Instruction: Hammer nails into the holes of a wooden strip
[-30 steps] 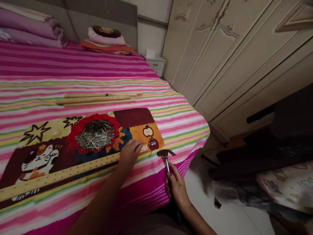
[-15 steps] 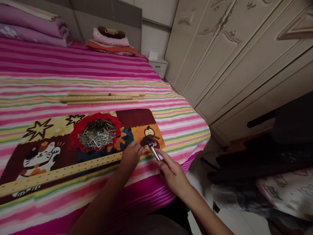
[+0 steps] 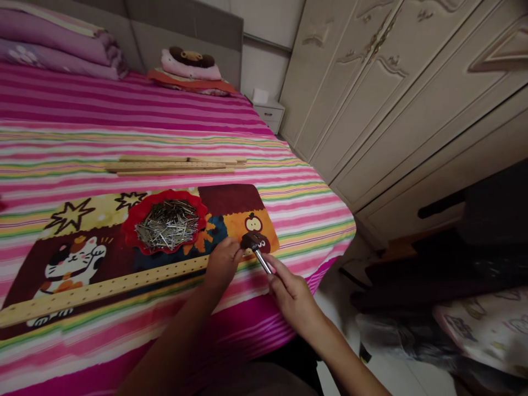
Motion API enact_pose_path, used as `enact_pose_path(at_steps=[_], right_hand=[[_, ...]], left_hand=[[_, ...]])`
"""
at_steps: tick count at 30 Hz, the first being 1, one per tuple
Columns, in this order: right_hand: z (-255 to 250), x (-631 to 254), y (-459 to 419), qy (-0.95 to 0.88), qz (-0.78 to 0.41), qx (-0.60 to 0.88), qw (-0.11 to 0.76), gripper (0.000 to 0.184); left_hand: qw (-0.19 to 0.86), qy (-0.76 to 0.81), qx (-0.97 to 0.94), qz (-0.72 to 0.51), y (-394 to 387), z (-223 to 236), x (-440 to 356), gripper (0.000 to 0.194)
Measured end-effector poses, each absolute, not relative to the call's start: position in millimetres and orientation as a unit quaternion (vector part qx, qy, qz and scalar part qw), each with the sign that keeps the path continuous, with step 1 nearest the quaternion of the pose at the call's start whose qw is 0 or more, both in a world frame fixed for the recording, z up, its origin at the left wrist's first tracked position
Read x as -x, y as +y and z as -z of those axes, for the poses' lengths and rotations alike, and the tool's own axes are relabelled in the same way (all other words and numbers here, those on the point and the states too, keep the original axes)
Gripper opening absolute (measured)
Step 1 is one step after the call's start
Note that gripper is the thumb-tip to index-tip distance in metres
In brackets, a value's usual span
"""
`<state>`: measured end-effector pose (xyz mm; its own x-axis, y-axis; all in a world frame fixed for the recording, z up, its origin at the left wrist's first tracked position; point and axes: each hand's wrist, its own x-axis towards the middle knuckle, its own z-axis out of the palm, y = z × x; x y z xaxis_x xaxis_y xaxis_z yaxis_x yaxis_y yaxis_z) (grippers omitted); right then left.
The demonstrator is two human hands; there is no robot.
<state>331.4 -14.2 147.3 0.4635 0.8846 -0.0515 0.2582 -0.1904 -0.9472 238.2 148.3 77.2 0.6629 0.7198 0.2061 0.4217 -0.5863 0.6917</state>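
My right hand (image 3: 295,300) grips a hammer (image 3: 263,261) by its shiny metal handle, with the dark head at the far end. The head sits right beside the fingertips of my left hand (image 3: 224,264). Those fingers are pinched together over the right end of a pale wooden strip (image 3: 124,287) dotted with small holes; whatever they pinch is too small to see. The strip lies along the near edge of a patterned mat (image 3: 231,198). On the mat, left of my hands, stands a red scalloped bowl (image 3: 131,228) full of loose nails (image 3: 169,224).
Several more wooden strips (image 3: 177,165) lie beyond the mat on the striped bedspread (image 3: 305,214). Folded bedding (image 3: 61,44) and a pillow stack (image 3: 190,69) are at the headboard. A wardrobe (image 3: 350,82) stands to the right, with dark items and a plastic-wrapped bundle (image 3: 487,330) near it.
The hammer head, blurred by motion before, shows more sharply and slightly lower beside my left fingertips. My left hand keeps its pinch at the strip's end. The view has shifted slightly.
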Motion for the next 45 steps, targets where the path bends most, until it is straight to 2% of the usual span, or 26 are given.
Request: enact_pose_path(at_steps=[5, 9, 13, 18, 24, 27, 30, 36, 39, 45], right_hand=[[-145.4, -324.3, -28.8, -0.360, -0.319, 0.710, 0.515, 0.045], [-117.7, -321.0, -56.0, -0.266, -0.382, 0.706, 0.534, 0.050], [-71.1, -320.6, -76.4, -0.201, -0.401, 0.705, 0.550, 0.055], [-35.1, -318.3, -78.4, -0.101, -0.433, 0.675, 0.589, 0.067], [-27.6, -319.1, -72.0, -0.079, -0.457, 0.663, 0.587, 0.076], [-32.5, -318.0, -70.5, -0.080, -0.449, 0.663, 0.593, 0.073], [-37.9, -315.8, -69.1, -0.082, -0.440, 0.665, 0.598, 0.067], [-39.5, -316.1, -68.4, -0.101, -0.437, 0.668, 0.594, 0.061], [-38.2, -318.7, -69.0, -0.110, -0.446, 0.665, 0.589, 0.061], [-38.7, -323.4, -68.8, -0.122, -0.466, 0.662, 0.575, 0.062]], left_hand=[[0.314, 0.326, -0.851, -0.265, 145.5, -75.9, -239.3, 0.016], [0.318, 0.329, -0.832, -0.313, 148.3, -84.2, -224.5, 0.018], [0.208, 0.401, -0.822, -0.347, 172.6, -105.6, -187.1, 0.021], [0.079, 0.527, -0.803, -0.267, 216.4, -116.9, -157.2, 0.023], [0.080, 0.533, -0.816, -0.207, 233.8, -108.4, -168.5, 0.019], [0.128, 0.529, -0.804, -0.241, 235.4, -108.1, -168.3, 0.015], [0.244, 0.538, -0.749, -0.300, 237.0, -110.9, -161.6, 0.013], [0.503, 0.524, -0.540, -0.424, 232.9, -126.8, -154.1, 0.034], [0.575, 0.499, -0.493, -0.421, 222.8, -138.8, -157.1, 0.041], [0.674, 0.467, -0.434, -0.373, 195.0, -150.9, -169.4, 0.043]])
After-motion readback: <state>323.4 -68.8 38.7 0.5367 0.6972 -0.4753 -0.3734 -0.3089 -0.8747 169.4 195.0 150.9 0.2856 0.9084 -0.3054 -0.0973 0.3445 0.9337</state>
